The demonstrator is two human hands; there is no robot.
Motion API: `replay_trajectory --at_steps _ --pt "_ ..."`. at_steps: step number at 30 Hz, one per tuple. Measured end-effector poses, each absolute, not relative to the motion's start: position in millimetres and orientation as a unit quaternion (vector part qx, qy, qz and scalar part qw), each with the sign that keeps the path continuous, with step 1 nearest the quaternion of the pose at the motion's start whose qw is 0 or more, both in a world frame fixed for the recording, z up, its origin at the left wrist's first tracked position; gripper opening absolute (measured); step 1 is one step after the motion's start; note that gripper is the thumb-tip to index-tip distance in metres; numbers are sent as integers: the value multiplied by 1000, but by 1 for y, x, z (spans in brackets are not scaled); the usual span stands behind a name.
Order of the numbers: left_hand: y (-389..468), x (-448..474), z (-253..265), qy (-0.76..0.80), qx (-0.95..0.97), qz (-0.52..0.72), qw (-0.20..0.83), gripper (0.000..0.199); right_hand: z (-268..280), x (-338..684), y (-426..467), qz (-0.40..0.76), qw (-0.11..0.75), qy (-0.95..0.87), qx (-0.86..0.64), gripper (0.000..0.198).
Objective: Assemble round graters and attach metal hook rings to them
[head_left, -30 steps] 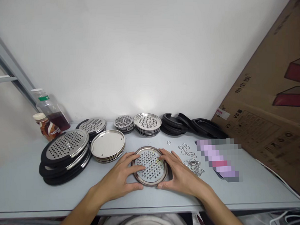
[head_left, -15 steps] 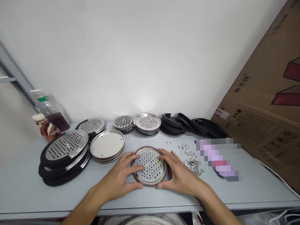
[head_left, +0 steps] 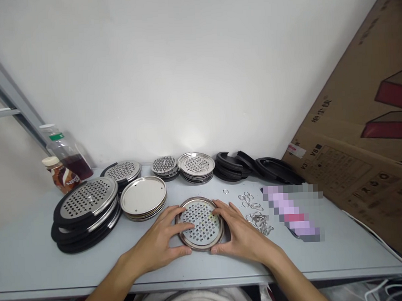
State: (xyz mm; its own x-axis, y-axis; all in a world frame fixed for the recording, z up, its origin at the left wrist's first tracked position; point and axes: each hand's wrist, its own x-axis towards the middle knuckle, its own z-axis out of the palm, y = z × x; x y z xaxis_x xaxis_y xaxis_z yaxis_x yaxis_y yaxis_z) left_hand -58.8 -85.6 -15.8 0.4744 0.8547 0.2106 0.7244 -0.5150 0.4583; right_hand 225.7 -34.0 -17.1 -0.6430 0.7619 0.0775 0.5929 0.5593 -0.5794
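Observation:
A round metal grater disc with a raised rim lies flat on the table before me. My left hand grips its left edge, thumb at the front and fingers reaching over the rim onto the holes. My right hand grips the right edge the same way, fingertips on the upper right of the perforated face. To the left is a stack of plain metal discs. Right of my hand lie small metal rings and a heap of metal clips.
Black-rimmed graters are stacked at the left, near two bottles. Along the wall stand small grater discs, rimmed grater discs and black curved rims. A blurred purple item and a large cardboard box are right.
The view has shifted very slightly. Both hands and the grater disc between them hold nearly the same position.

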Motion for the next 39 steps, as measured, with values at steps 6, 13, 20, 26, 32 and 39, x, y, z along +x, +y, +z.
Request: replay_trajectory --at_steps 6,13,20,26,32,39 --pt "-83 -55 2 487 826 228 169 61 -16 226 -35 272 166 -864 -390 90" --pt "-37 -33 23 492 837 239 -4 31 -16 225 -35 272 155 -860 -402 93" --pt "8 -21 18 496 844 181 -89 43 -13 225 -35 265 148 -864 -402 95" --pt "27 -22 19 467 859 178 -112 38 -12 224 -35 278 153 -858 -403 92" --pt "30 -28 30 452 859 203 -128 44 -14 226 -35 274 155 -862 -398 93" --pt "29 -34 29 444 857 241 -99 36 -10 224 -36 268 152 -863 -400 93"
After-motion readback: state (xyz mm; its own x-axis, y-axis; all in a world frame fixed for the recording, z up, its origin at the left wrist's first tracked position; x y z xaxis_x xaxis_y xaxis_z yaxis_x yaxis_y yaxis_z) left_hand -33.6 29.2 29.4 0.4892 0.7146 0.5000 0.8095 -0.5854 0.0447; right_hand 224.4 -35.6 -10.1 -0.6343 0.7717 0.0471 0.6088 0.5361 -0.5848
